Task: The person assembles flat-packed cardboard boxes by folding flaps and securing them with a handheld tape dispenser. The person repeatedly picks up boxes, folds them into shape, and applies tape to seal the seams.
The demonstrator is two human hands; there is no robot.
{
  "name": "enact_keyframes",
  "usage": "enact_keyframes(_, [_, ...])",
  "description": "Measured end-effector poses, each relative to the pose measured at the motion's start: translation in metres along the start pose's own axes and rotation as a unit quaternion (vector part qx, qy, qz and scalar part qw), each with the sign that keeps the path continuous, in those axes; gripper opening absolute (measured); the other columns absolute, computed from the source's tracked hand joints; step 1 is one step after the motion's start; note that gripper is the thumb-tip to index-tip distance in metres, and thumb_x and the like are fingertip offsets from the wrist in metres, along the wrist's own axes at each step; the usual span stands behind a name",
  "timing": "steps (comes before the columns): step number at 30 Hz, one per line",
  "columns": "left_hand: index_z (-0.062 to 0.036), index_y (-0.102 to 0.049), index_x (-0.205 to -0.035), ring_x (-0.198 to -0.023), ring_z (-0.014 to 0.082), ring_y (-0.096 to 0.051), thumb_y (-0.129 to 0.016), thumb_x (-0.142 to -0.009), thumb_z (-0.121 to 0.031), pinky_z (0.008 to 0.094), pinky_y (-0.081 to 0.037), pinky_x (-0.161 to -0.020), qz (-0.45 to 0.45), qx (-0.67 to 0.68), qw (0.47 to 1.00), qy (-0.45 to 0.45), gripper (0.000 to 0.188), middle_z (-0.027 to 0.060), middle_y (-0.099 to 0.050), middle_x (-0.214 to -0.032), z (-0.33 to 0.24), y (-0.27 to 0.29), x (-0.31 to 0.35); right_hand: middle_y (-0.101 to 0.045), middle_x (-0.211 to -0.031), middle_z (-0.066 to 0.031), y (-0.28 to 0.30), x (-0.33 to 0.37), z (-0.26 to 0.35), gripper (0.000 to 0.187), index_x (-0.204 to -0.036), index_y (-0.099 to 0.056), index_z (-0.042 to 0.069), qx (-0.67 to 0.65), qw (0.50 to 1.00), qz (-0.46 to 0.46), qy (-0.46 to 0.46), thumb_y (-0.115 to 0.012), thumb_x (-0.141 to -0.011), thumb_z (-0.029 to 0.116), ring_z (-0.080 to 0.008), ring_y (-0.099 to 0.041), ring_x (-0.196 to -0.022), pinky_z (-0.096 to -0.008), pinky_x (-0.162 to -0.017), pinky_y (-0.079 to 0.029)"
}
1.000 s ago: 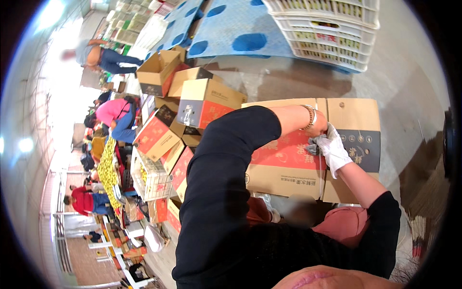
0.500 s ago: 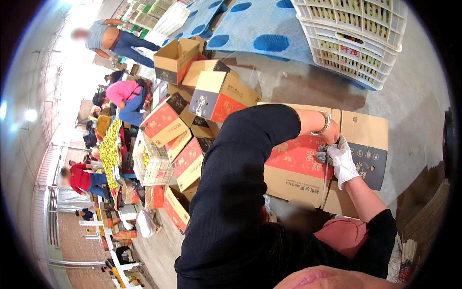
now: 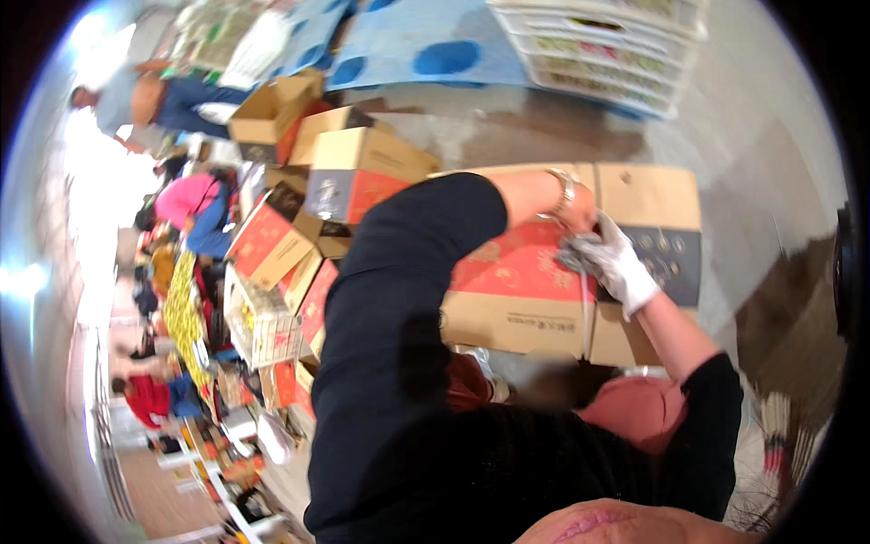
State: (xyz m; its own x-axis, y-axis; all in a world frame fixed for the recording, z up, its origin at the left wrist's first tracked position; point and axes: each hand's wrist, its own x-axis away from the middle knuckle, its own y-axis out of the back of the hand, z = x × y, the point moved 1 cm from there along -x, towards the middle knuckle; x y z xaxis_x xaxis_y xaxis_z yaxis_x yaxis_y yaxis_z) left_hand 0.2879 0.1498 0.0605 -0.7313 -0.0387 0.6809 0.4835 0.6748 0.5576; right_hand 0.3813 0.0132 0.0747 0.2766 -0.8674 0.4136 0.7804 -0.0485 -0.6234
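Carton (image 3: 544,304) tan, red and dark-grey panelled; glove (image 3: 627,276) white, fingers (image 3: 578,254) grey; sleeves (image 3: 390,290) black; pallet (image 3: 391,38) blue.

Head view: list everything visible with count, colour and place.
Cardboard carton: one, tan, red and black, right of centre
Strap: one, white, across that carton
Other cartons: several, tan, red and black, left of centre
Plastic crates: at least three, white, top right and left
Pallets: at least two, blue, top
Heap: one, yellow, blurred, left
Co-workers: at least three, in grey, pink or red, left
Left hand: one, ungloved, over the carton
Right hand: one, gloved white and grey, beside it
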Motion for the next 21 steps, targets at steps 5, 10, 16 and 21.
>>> enact_keyframes(5, [-0.0078, -0.064, -0.091, -0.076, 0.0287, -0.062, -0.055, -0.07, -0.017, 0.0385, -0.049, -0.069, -0.02, -0.046, 0.998, 0.025, 0.024, 0.0144, -0.065, -0.084, -0.018, -0.001, 0.012, -0.057, -0.088, -0.01, 0.024, -0.024, -0.022, 0.051, -0.115, -0.042, 0.0, 0.152, 0.986, 0.02, 0.069, -0.065, -0.07, -0.001, -0.0141, -0.057, -0.077, -0.027, -0.065, -0.05])
enact_keyframes(10, [-0.0048, -0.059, -0.084, -0.077, 0.0332, -0.06, -0.056, -0.068, -0.021, 0.0401, -0.047, -0.07, -0.069, -0.066, 0.991, 0.098, 0.023, 0.0161, -0.063, -0.081, -0.04, -0.001, 0.016, -0.059, -0.087, -0.0111, 0.024, -0.016, -0.023, 0.047, -0.104, -0.048, 0.0, 0.127, 0.988, -0.01, 0.091, -0.07, -0.063, 0.006, -0.0136, -0.056, -0.075, -0.0254, -0.063, -0.047])
enact_keyframes(16, [-0.0043, -0.06, -0.084, -0.083, 0.0347, -0.059, -0.054, -0.069, -0.021, 0.042, -0.046, -0.074, -0.106, -0.059, 0.977, 0.173, 0.023, 0.0184, -0.063, -0.084, -0.053, -0.008, 0.011, -0.06, -0.089, -0.0143, 0.028, -0.017, -0.022, 0.045, -0.105, -0.049, 0.002, 0.26, 0.948, -0.07, 0.168, -0.069, -0.064, 0.006, -0.0186, -0.059, -0.078, -0.0299, -0.067, -0.048])
enact_keyframes(21, [-0.0036, -0.058, -0.082, -0.076, 0.0269, -0.059, -0.057, -0.072, -0.021, 0.036, -0.047, -0.07, -0.123, -0.002, 0.986, 0.113, 0.02, 0.0141, -0.062, -0.08, -0.029, -0.013, 0.017, -0.055, -0.104, -0.0101, 0.02, -0.006, -0.013, 0.066, -0.129, -0.033, 0.002, 0.299, 0.945, -0.04, 0.126, -0.062, -0.07, 0.0, -0.0105, -0.053, -0.081, -0.0214, -0.066, -0.045])
